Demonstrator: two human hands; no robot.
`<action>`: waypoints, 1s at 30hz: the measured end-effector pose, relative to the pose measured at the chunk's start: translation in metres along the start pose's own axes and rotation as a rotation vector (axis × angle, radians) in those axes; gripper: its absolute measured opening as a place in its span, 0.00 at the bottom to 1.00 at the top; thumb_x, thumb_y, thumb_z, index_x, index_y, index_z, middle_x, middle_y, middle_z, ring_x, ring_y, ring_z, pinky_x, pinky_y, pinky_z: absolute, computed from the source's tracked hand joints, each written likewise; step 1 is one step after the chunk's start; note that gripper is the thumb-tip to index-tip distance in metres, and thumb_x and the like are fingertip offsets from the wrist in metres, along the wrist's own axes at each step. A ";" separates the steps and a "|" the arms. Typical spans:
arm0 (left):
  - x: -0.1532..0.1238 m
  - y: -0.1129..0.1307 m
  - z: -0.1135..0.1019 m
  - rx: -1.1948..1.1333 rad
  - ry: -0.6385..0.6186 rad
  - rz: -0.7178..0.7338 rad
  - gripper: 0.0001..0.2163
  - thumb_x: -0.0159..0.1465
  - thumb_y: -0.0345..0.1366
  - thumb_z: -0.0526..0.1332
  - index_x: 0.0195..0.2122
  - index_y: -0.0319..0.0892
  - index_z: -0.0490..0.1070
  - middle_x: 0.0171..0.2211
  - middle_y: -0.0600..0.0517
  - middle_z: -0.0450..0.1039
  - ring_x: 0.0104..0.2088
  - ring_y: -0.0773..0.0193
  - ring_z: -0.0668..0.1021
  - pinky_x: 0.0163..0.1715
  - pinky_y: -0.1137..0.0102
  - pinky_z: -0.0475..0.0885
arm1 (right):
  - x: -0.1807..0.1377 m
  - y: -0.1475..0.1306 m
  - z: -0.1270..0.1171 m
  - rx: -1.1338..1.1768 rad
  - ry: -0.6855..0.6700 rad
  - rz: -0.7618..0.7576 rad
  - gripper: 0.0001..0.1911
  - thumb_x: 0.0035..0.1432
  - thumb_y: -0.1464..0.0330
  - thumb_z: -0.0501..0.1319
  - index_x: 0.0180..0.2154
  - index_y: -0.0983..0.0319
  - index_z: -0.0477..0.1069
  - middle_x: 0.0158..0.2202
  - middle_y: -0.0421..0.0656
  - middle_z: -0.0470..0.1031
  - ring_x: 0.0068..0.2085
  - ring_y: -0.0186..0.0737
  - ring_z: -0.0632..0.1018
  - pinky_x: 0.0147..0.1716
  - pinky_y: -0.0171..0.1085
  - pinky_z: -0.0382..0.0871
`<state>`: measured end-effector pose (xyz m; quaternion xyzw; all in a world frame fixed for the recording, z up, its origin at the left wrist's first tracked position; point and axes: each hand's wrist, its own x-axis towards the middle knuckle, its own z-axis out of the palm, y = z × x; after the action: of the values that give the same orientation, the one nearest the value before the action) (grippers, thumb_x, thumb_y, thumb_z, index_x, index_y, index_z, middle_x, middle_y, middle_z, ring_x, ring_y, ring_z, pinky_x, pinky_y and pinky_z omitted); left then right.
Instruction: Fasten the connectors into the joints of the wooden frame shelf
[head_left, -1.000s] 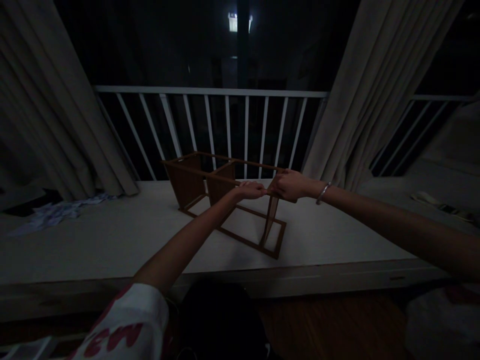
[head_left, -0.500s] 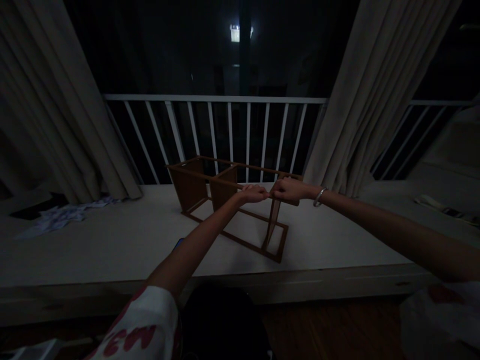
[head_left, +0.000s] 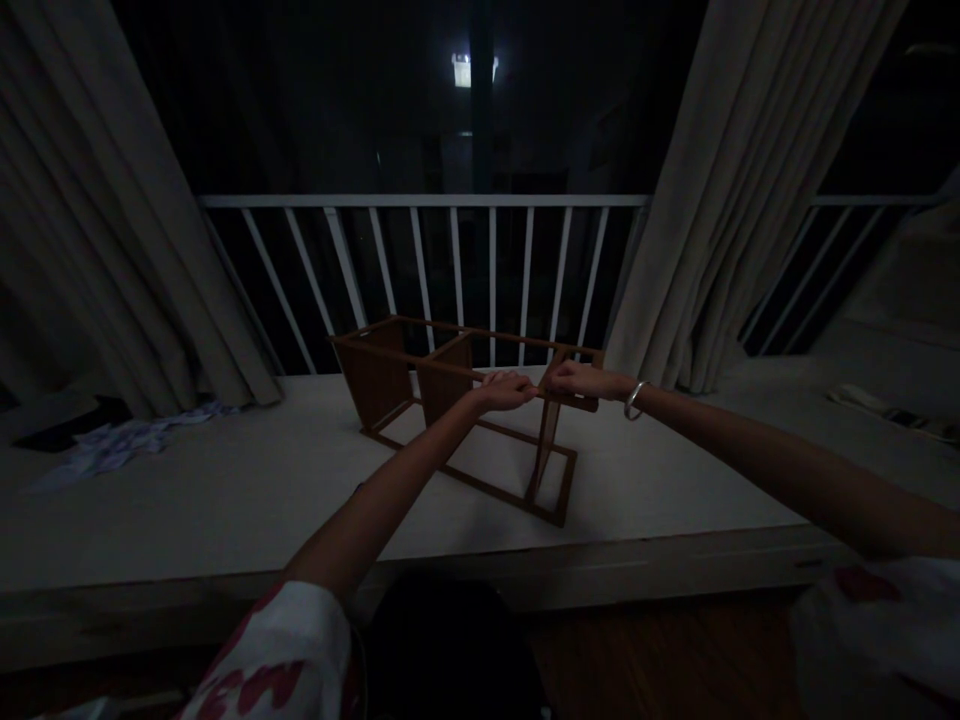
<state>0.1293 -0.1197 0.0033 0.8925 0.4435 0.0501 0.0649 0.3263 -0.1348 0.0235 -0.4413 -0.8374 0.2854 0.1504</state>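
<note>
A brown wooden shelf rack (head_left: 442, 352) lies on its side on the white ledge (head_left: 300, 490), its shelf panels standing upright. My left hand (head_left: 506, 391) is closed over the near upper rail, fingertips pointing right. Just to its right, my right hand (head_left: 581, 380), with a silver bracelet (head_left: 634, 400) at the wrist, is closed at the spot where the right-hand shelf panel meets that same rail. Its fingers are pinched together; whatever may be between them is too small and dark to make out. A small gap separates the two hands.
Behind the rack runs a white railing (head_left: 450, 201) before a dark window. Curtains (head_left: 712, 200) hang on both sides. Crumpled patterned cloth or paper (head_left: 135, 435) lies at the left of the ledge, beside a dark flat object (head_left: 71, 422). A pale strap-like item (head_left: 885, 405) lies far right.
My right hand has turned slightly at the wrist and drawn a little away from my left fingertips. The rack and my left hand stay nearly in place; the view has shifted slightly.
</note>
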 end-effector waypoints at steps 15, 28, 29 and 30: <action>0.006 0.001 0.004 -0.015 0.053 0.011 0.21 0.59 0.52 0.37 0.43 0.49 0.60 0.45 0.54 0.60 0.49 0.59 0.60 0.50 0.60 0.50 | 0.013 0.009 -0.022 0.268 0.443 -0.093 0.15 0.51 0.60 0.49 0.23 0.64 0.61 0.20 0.38 0.58 0.22 0.28 0.59 0.23 0.31 0.55; 0.008 0.001 0.006 -0.004 0.072 0.002 0.21 0.59 0.52 0.37 0.45 0.51 0.60 0.45 0.54 0.59 0.49 0.58 0.60 0.50 0.60 0.49 | 0.010 -0.002 0.001 -0.228 0.159 -0.020 0.23 0.51 0.53 0.47 0.20 0.65 0.62 0.17 0.38 0.59 0.20 0.29 0.59 0.19 0.31 0.49; 0.008 0.001 0.007 -0.008 0.077 0.003 0.21 0.59 0.52 0.37 0.44 0.51 0.60 0.45 0.55 0.59 0.49 0.59 0.60 0.50 0.61 0.49 | 0.008 0.000 0.002 -0.239 0.151 -0.018 0.23 0.51 0.53 0.47 0.20 0.65 0.62 0.17 0.38 0.59 0.20 0.29 0.59 0.20 0.31 0.50; 0.009 0.000 0.007 -0.011 0.083 0.006 0.21 0.59 0.52 0.37 0.43 0.51 0.61 0.44 0.55 0.60 0.48 0.59 0.60 0.50 0.61 0.49 | 0.007 0.002 0.002 -0.247 0.153 -0.011 0.23 0.52 0.53 0.47 0.20 0.65 0.62 0.17 0.38 0.59 0.20 0.29 0.60 0.20 0.31 0.50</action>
<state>0.1359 -0.1135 -0.0036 0.8905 0.4430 0.0897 0.0512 0.3229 -0.1290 0.0206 -0.4723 -0.8547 0.1448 0.1596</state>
